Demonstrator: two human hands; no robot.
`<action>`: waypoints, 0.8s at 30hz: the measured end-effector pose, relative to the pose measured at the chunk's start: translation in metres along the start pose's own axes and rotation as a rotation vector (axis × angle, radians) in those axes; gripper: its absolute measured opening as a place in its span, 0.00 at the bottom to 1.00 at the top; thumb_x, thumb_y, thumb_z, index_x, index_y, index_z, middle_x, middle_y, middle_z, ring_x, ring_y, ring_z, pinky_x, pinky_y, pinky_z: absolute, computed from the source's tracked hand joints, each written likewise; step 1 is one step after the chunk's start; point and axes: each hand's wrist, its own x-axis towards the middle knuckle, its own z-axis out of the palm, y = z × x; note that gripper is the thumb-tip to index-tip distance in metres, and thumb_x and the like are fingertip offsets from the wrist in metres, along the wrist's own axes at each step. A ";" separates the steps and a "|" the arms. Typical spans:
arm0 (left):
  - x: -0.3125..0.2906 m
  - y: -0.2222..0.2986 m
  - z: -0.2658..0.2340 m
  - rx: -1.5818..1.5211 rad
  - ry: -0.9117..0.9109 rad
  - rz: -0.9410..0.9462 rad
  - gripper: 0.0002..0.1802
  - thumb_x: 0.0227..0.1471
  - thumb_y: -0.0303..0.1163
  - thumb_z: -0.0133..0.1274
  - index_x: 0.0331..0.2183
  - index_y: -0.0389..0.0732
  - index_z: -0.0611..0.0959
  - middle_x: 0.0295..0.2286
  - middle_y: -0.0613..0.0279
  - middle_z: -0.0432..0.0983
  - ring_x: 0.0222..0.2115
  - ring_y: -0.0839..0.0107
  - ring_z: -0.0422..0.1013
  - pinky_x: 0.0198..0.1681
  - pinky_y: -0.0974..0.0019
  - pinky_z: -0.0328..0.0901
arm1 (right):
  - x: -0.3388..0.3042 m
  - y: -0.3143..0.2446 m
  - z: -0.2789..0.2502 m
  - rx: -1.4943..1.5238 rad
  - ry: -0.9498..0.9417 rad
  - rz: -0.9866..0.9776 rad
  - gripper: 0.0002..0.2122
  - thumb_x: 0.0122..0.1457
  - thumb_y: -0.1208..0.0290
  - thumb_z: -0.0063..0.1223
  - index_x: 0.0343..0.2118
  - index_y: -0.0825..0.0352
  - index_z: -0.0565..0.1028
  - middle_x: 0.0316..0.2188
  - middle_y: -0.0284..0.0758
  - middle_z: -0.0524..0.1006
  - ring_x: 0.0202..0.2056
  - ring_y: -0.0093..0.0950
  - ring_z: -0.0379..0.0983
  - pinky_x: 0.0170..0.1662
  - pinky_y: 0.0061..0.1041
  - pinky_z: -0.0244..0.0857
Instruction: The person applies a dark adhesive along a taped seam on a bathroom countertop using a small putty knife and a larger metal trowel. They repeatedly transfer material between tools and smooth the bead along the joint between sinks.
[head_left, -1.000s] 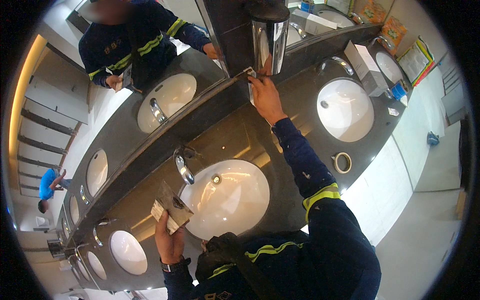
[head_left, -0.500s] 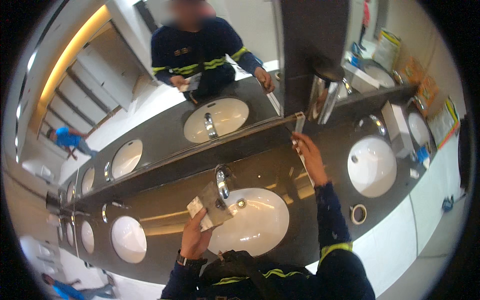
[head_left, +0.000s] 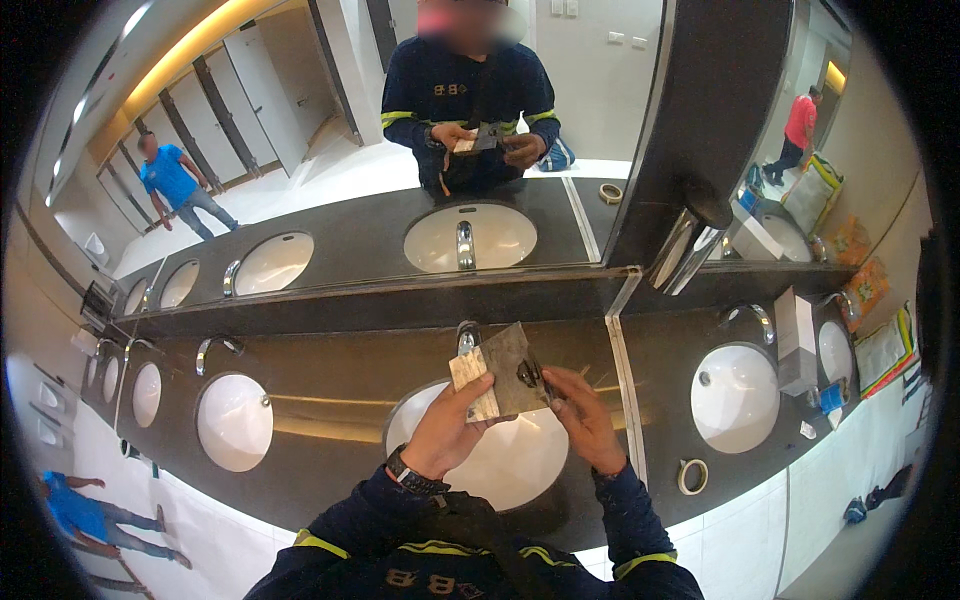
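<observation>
In my left hand (head_left: 452, 428) is a thin grey square plate (head_left: 512, 362) with a pale, wood-like block along its left edge. A small dark, shiny blob (head_left: 528, 373) of paste lies near the plate's right side. My right hand (head_left: 585, 418) meets that side with its fingers pinched together beside the blob; whatever is between them is too small to make out. Both hands are over a white oval basin (head_left: 500, 465), partly covering it. Its chrome tap (head_left: 468, 338) stands just behind the plate. Right of my hands, a pale strip (head_left: 629, 390) crosses the dark countertop (head_left: 335, 480).
A tape roll (head_left: 692, 477) lies near the counter's front edge. Another basin (head_left: 735, 400), a long white box (head_left: 795, 340) and a blue item (head_left: 832, 397) are farther right. A large mirror (head_left: 330, 200) rises behind. A person in blue (head_left: 100, 515) stands at far left.
My right hand has left the pale strip's far end and come back left to the plate's edge. My left hand has moved the plate rightward and up. The view has shifted.
</observation>
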 end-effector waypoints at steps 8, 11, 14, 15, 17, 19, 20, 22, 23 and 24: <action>-0.020 0.002 -0.031 0.057 0.111 0.029 0.20 0.60 0.34 0.48 0.53 0.38 0.70 0.48 0.57 0.73 0.47 0.64 0.72 0.51 0.55 0.68 | -0.001 0.120 -0.026 0.603 0.598 0.490 0.12 0.66 0.65 0.43 0.48 0.64 0.71 0.35 0.34 0.79 0.29 0.19 0.73 0.30 0.19 0.65; -0.024 0.004 -0.030 0.059 0.147 0.076 0.19 0.61 0.36 0.46 0.52 0.41 0.71 0.47 0.61 0.74 0.46 0.65 0.72 0.48 0.55 0.68 | 0.012 0.163 -0.058 0.670 0.750 0.479 0.12 0.65 0.66 0.44 0.46 0.65 0.70 0.33 0.34 0.79 0.26 0.17 0.71 0.26 0.17 0.63; -0.024 0.003 -0.040 0.105 0.176 0.073 0.19 0.61 0.37 0.46 0.52 0.44 0.72 0.46 0.63 0.75 0.46 0.66 0.72 0.46 0.57 0.68 | 0.029 0.186 -0.083 0.519 0.757 0.539 0.11 0.64 0.66 0.45 0.44 0.67 0.71 0.32 0.34 0.79 0.24 0.19 0.71 0.25 0.17 0.62; -0.026 0.001 -0.045 0.110 0.203 0.061 0.18 0.61 0.38 0.45 0.52 0.46 0.72 0.45 0.64 0.75 0.45 0.67 0.71 0.44 0.59 0.67 | 0.035 0.193 -0.092 0.477 0.725 0.544 0.11 0.64 0.67 0.45 0.44 0.68 0.71 0.32 0.34 0.79 0.23 0.19 0.71 0.25 0.18 0.63; -0.024 0.000 -0.052 0.112 0.229 0.059 0.18 0.61 0.38 0.46 0.52 0.45 0.73 0.45 0.64 0.75 0.44 0.68 0.72 0.42 0.60 0.67 | 0.044 0.212 -0.099 0.415 0.737 0.483 0.11 0.64 0.68 0.46 0.43 0.69 0.71 0.31 0.35 0.79 0.23 0.20 0.71 0.25 0.19 0.64; -0.018 -0.002 -0.049 0.125 0.245 0.063 0.18 0.61 0.38 0.46 0.51 0.45 0.73 0.45 0.65 0.76 0.43 0.69 0.72 0.41 0.61 0.66 | 0.051 0.232 -0.108 0.353 0.822 0.334 0.10 0.63 0.70 0.46 0.42 0.71 0.70 0.31 0.37 0.78 0.23 0.22 0.73 0.24 0.21 0.65; -0.020 0.001 -0.048 0.124 0.247 0.070 0.18 0.61 0.38 0.47 0.51 0.45 0.73 0.45 0.65 0.76 0.43 0.69 0.72 0.41 0.61 0.66 | 0.060 0.229 -0.107 0.376 0.831 0.344 0.10 0.63 0.71 0.46 0.43 0.72 0.70 0.31 0.37 0.78 0.25 0.22 0.73 0.26 0.21 0.65; -0.023 0.006 -0.047 0.120 0.248 0.080 0.18 0.60 0.38 0.47 0.51 0.44 0.74 0.44 0.65 0.76 0.43 0.69 0.72 0.42 0.61 0.65 | 0.072 0.223 -0.108 0.419 0.849 0.368 0.10 0.63 0.73 0.45 0.44 0.72 0.68 0.31 0.37 0.76 0.28 0.23 0.74 0.29 0.21 0.67; -0.021 0.005 -0.047 0.114 0.251 0.072 0.18 0.60 0.38 0.48 0.50 0.44 0.74 0.44 0.65 0.76 0.43 0.68 0.72 0.42 0.61 0.65 | 0.074 0.226 -0.109 0.439 0.908 0.349 0.11 0.62 0.73 0.46 0.45 0.73 0.67 0.31 0.38 0.77 0.28 0.24 0.76 0.28 0.22 0.67; -0.020 0.004 -0.048 0.107 0.252 0.064 0.18 0.60 0.38 0.48 0.50 0.44 0.74 0.44 0.65 0.76 0.42 0.68 0.72 0.42 0.60 0.65 | 0.078 0.230 -0.108 0.458 0.968 0.328 0.12 0.62 0.74 0.46 0.46 0.73 0.67 0.32 0.39 0.77 0.28 0.25 0.77 0.26 0.23 0.68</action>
